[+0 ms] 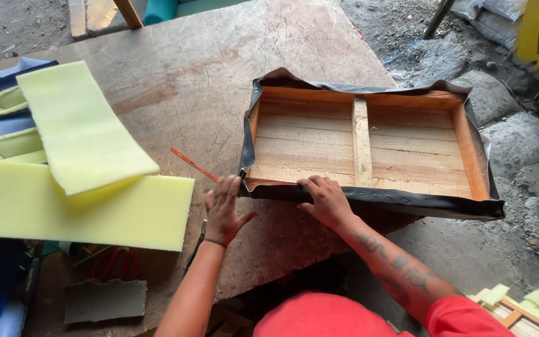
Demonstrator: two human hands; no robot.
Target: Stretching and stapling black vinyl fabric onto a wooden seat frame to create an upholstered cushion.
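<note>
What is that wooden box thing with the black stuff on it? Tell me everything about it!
The wooden frame is a shallow rectangle of pale planks with reddish side rails and one crossbar down the middle. It lies flat, open side up, on a worn board table. Black sheet material wraps under it and folds up over its edges, wrinkled at the corners. The left hand presses the near left corner; the right hand presses the covered near edge.

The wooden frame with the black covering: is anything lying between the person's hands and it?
Nothing visible does. Both the left hand and the right hand already rest on the near edge of the wooden frame, pressing the black covering there.
</note>
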